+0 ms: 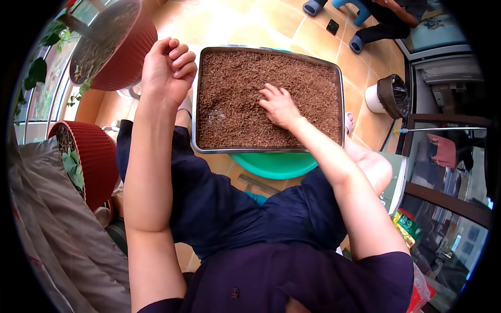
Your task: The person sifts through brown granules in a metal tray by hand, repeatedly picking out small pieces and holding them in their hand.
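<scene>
A metal tray [195, 125] full of brown granular material [235, 94] rests on a green round basin [274, 166] between my knees. My right hand [280, 107] lies on the granules right of the tray's middle, its fingers apart and the fingertips touching the surface. Raised above the tray's left edge, my left hand [171, 68] has its fingers curled in toward the palm; whatever they may hold is hidden. A small pale patch shows in the granules at the tray's left.
Red ribbed plant pots [122, 57] stand at the left. A white bin [374, 99] with a dark liner is at the right. At the top right a person [389, 23] sits by a blue stool [360, 11], near a black phone [332, 26] on the tiles.
</scene>
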`<action>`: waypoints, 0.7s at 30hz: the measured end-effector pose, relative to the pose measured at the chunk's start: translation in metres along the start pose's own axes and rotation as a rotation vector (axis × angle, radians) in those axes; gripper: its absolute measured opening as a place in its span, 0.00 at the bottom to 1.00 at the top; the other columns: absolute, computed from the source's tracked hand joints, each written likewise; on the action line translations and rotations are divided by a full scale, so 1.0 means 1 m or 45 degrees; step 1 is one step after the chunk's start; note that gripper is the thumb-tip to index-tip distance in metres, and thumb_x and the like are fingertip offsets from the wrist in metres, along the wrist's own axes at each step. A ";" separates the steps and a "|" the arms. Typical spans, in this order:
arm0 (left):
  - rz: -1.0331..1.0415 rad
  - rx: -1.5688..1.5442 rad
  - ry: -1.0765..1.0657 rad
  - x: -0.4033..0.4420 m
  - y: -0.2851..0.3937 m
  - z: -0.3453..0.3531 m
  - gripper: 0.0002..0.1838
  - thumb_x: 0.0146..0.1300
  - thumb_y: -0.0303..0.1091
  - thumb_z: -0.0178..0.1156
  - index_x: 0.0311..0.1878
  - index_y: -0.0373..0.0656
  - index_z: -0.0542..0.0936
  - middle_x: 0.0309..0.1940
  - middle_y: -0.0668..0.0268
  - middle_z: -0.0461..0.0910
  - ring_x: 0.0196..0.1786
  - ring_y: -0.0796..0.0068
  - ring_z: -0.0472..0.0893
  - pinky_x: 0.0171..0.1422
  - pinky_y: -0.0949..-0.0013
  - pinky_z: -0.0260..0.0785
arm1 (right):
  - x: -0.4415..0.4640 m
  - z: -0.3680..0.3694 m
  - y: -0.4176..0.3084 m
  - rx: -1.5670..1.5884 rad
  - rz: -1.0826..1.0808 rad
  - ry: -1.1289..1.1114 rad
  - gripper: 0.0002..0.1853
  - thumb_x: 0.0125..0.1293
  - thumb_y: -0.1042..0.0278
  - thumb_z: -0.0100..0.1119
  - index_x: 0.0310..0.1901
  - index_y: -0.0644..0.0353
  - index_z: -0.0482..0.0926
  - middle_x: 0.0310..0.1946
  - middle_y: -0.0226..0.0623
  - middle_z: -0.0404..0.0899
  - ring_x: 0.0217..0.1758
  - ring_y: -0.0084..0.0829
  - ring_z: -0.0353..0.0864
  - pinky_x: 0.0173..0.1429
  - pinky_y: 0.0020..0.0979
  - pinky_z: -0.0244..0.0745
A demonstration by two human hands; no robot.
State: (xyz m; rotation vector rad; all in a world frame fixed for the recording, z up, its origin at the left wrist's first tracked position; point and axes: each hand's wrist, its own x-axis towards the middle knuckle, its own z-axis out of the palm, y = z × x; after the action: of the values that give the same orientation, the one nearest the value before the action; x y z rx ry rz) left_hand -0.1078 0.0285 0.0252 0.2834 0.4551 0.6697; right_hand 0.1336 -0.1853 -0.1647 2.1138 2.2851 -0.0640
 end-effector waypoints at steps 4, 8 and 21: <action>0.005 -0.058 0.022 -0.031 -0.010 -0.003 0.12 0.74 0.31 0.47 0.31 0.45 0.70 0.20 0.74 0.60 0.20 0.82 0.59 0.19 0.79 0.49 | -0.072 -0.034 0.039 0.065 0.152 -0.107 0.20 0.57 0.63 0.71 0.52 0.50 0.81 0.71 0.36 0.67 0.77 0.47 0.61 0.70 0.54 0.69; 0.025 -0.053 0.134 -0.078 -0.057 -0.021 0.14 0.74 0.35 0.49 0.28 0.50 0.68 0.19 0.76 0.61 0.18 0.84 0.58 0.18 0.79 0.49 | -0.122 -0.064 0.048 0.248 0.312 0.182 0.18 0.60 0.61 0.70 0.52 0.52 0.82 0.68 0.39 0.71 0.73 0.50 0.66 0.70 0.51 0.70; -0.661 -0.010 0.356 -0.205 -0.258 -0.087 0.15 0.76 0.44 0.50 0.31 0.50 0.69 0.19 0.77 0.60 0.18 0.84 0.58 0.19 0.78 0.48 | -0.243 -0.383 -0.074 0.678 -0.402 1.644 0.11 0.70 0.73 0.56 0.52 0.65 0.78 0.43 0.42 0.80 0.46 0.31 0.80 0.59 0.32 0.71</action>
State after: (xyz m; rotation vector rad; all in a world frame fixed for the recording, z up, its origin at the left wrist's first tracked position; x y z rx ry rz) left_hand -0.1557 -0.2893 -0.0875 0.0550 0.7604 0.2006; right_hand 0.0819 -0.4143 0.2307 2.3075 3.5858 1.1228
